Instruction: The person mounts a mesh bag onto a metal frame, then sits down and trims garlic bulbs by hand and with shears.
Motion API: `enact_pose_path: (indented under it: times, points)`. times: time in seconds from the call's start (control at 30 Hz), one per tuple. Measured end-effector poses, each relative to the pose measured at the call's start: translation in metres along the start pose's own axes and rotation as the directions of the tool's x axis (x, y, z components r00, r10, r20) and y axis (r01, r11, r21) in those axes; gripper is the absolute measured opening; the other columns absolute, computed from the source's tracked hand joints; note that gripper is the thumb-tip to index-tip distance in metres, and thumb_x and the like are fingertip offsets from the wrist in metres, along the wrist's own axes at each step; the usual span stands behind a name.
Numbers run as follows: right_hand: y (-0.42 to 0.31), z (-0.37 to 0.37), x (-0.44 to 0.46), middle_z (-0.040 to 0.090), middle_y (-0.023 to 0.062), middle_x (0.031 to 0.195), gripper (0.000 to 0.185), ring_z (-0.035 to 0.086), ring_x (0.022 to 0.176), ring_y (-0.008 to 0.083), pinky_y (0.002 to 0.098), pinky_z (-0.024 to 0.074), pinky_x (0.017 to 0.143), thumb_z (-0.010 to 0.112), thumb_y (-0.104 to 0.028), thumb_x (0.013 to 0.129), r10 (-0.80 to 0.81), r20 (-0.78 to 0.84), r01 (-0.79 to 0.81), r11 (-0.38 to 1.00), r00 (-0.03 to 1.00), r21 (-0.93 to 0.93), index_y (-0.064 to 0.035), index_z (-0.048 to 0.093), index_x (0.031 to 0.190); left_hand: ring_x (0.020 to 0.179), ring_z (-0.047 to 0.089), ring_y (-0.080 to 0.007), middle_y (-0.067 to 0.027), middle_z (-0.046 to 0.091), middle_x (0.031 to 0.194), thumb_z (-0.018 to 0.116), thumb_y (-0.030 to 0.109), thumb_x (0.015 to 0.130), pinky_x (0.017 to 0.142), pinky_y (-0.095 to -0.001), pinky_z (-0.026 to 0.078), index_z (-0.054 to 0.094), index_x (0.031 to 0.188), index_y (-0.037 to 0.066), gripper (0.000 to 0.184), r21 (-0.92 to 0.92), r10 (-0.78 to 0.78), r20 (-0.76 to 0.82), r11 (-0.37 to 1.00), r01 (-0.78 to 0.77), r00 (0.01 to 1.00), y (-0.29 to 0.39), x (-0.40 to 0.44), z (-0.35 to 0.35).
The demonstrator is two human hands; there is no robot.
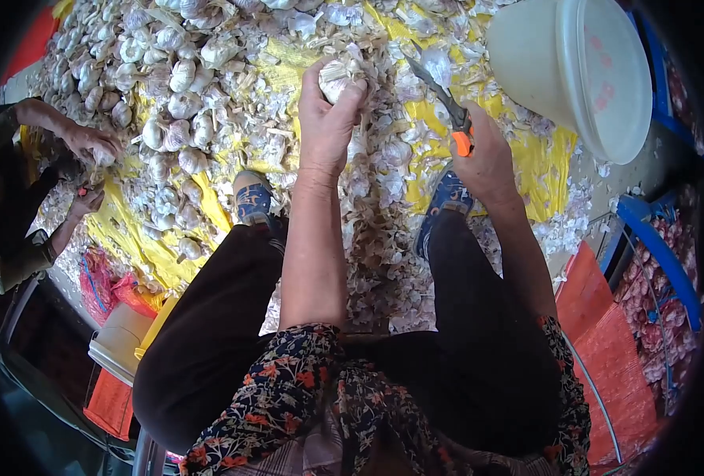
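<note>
My left hand (328, 119) is closed around a garlic bulb (337, 78), whose pale top shows between thumb and fingers. In my right hand (485, 159) is a pair of pruning shears (445, 97) with dark blades and orange on the handle. The blades point up and to the left, apart from the bulb. Whether they are parted at the tip is hard to make out. Below both hands lie garlic skins (368, 230) and cut stalks. Many whole garlic bulbs (181, 75) are heaped to the left of my left hand.
A whitish plastic bucket (526, 67) lies tipped at the upper right. Yellow sheeting (554, 170) covers the ground under the skins. At left, a co-worker's hands (90, 147) are over the heap's edge. Red sacks (606, 357) and blue frames (661, 254) stand at right.
</note>
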State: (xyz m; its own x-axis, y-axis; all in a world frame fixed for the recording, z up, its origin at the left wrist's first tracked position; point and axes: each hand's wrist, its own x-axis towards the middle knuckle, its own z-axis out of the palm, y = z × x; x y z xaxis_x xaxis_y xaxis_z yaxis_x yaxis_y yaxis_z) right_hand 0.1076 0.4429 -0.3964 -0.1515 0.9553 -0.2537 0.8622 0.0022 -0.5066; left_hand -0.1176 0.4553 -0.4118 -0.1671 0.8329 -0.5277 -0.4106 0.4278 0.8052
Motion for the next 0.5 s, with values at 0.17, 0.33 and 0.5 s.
enact_pose_path:
  times: [0.17,0.33,0.5]
  points:
    - [-0.027,-0.01,0.005,0.051,0.0137,0.087,0.055,0.056,0.08,0.0334,0.0424,0.0466,0.07,0.067,-0.008,0.069,-0.179,-0.051,0.168,0.972,0.983,-0.164,-0.0045,0.048,0.121,0.076,0.059,-0.0233,-0.0135,0.061,0.089,0.075,0.025,0.069,0.074,-0.0318,0.049,0.045,0.119,-0.001,0.063,0.725,0.342,-0.134,0.674,-0.143,0.93,0.01,-0.006,0.006]
    - [-0.032,-0.008,0.006,0.049,0.0116,0.082,0.06,0.056,0.076,0.0289,0.0408,0.0468,0.066,0.067,-0.006,0.064,-0.323,0.008,0.31,0.901,0.946,-0.303,-0.0065,0.049,0.121,0.077,0.061,-0.0206,-0.0121,0.063,0.086,0.075,0.026,0.07,0.075,-0.0308,0.049,0.049,0.116,0.001,0.058,0.783,0.336,-0.114,0.61,-0.123,0.935,0.013,-0.007,0.001]
    - [-0.034,-0.012,0.004,0.053,0.0117,0.081,0.053,0.06,0.072,0.0307,0.0414,0.0491,0.064,0.067,-0.009,0.07,-0.225,0.069,0.235,0.951,0.972,-0.203,-0.0071,0.049,0.119,0.076,0.062,-0.0149,-0.0074,0.065,0.085,0.073,0.023,0.075,0.072,-0.0275,0.049,0.058,0.103,0.002,0.038,0.665,0.337,-0.052,0.714,-0.22,0.94,0.018,-0.006,-0.005]
